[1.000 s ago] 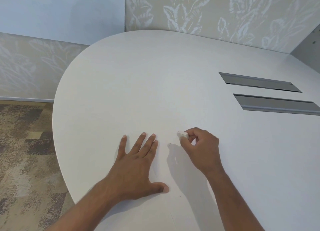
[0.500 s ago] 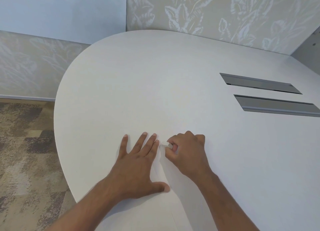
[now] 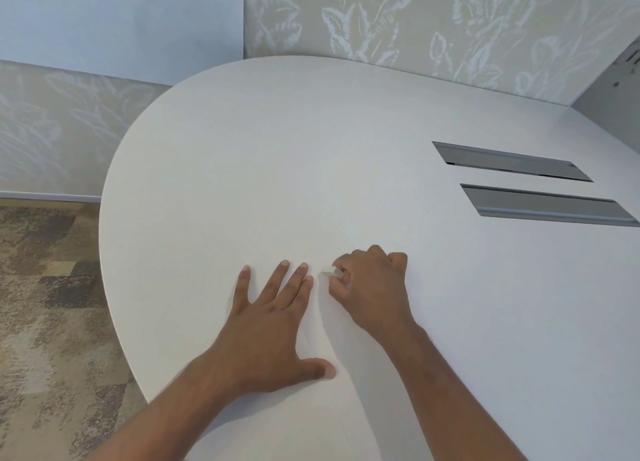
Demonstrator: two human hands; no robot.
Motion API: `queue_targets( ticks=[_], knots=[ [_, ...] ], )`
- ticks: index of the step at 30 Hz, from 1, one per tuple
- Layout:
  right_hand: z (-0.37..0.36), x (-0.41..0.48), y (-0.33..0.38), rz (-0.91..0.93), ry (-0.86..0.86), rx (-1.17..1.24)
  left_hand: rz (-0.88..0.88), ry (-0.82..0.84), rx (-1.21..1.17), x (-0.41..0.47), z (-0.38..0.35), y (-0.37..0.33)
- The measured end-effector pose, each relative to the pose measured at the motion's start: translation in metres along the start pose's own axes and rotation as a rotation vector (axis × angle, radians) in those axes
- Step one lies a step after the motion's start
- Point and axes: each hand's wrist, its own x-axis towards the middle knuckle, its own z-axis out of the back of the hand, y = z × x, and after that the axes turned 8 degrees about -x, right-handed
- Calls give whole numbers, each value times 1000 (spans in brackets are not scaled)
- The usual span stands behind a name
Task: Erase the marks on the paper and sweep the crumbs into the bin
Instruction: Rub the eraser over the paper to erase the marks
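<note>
A white sheet of paper [image 3: 311,412] lies on the white table near its front edge, hard to tell from the tabletop; its right edge shows as a faint line. My left hand [image 3: 273,318] rests flat on the paper with fingers spread. My right hand [image 3: 370,287] is closed on a small white eraser [image 3: 329,272], whose tip touches the paper just right of my left fingertips. No marks or crumbs are visible. No bin is in view.
The white table [image 3: 277,166] has a rounded left edge. Two grey cable-slot covers [image 3: 512,164] [image 3: 547,206] are set into it at the right. Patterned wall panels stand behind, and patterned carpet [image 3: 45,305] lies at the left.
My right hand has moved the eraser left, from a raised spot to the right down onto the paper beside my left fingertips. My left hand has stayed in place.
</note>
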Motion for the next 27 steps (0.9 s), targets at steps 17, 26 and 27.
queue_targets(
  ticks=[17,26,27],
  knots=[
    [-3,-24,11,-19,-55,-44,11,-2,-9,0,0,-1],
    [5,12,-8,-105,24,109,20,14,5,-1,3,-2],
    [7,9,-16,-160,19,251,20,15,2,-2,3,-2]
  ],
)
